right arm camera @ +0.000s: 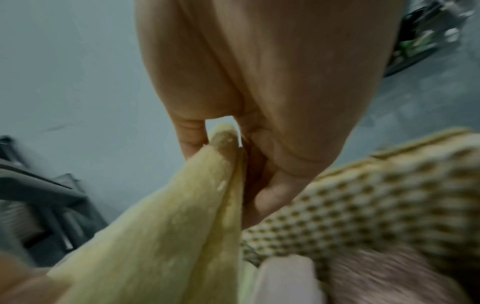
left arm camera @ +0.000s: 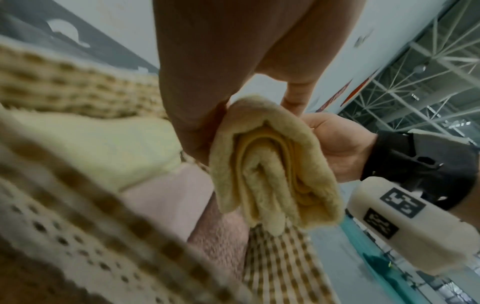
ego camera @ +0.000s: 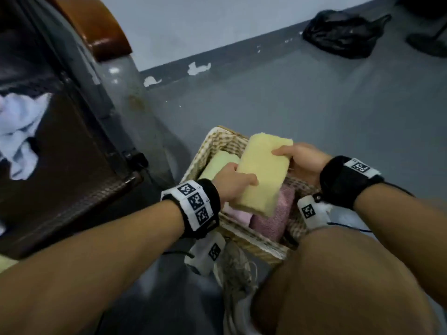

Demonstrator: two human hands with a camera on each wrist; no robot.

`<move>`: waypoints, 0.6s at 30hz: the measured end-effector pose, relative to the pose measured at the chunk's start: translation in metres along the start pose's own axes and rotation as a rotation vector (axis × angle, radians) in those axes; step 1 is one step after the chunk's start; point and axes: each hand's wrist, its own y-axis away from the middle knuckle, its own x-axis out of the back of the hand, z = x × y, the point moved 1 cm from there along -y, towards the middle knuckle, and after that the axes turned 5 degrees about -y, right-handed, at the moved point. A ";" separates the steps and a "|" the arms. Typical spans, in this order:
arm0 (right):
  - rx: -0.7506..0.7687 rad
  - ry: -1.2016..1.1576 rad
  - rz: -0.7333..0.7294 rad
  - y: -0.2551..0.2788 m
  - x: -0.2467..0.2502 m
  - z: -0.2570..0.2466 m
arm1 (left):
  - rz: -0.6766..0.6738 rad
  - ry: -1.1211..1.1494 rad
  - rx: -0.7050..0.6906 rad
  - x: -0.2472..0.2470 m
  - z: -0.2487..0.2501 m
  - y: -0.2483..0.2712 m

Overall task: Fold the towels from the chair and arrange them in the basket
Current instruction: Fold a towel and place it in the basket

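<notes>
A folded yellow towel [ego camera: 262,174] [left arm camera: 275,174] [right arm camera: 166,232] hangs tilted just above the wicker basket [ego camera: 251,245] with its checked lining [left arm camera: 280,263]. My left hand [ego camera: 233,182] grips its near left edge, thumb on top. My right hand [ego camera: 298,157] grips its far right edge, thumb on top too. Inside the basket lie a pale green towel [ego camera: 216,165], a light pink towel [ego camera: 238,215] and a darker pink towel [ego camera: 273,218]. A crumpled white towel [ego camera: 20,131] lies on the brown chair seat [ego camera: 72,165] at left.
The basket stands on the grey floor [ego camera: 314,97] between the chair's grey leg [ego camera: 142,122] and my right knee [ego camera: 338,274]. A white shoe [ego camera: 238,286] sits in front of it. A black bag [ego camera: 343,32] lies by the far wall.
</notes>
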 end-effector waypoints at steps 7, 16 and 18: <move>-0.339 0.079 0.122 -0.039 0.041 0.102 | -0.134 -0.422 0.198 -0.077 -0.050 -0.059; -0.164 0.655 0.132 -0.061 0.032 0.112 | -0.141 -0.541 0.238 -0.082 -0.060 -0.078; -0.076 0.819 0.106 -0.056 0.027 0.092 | -0.118 -0.505 0.202 -0.072 -0.055 -0.076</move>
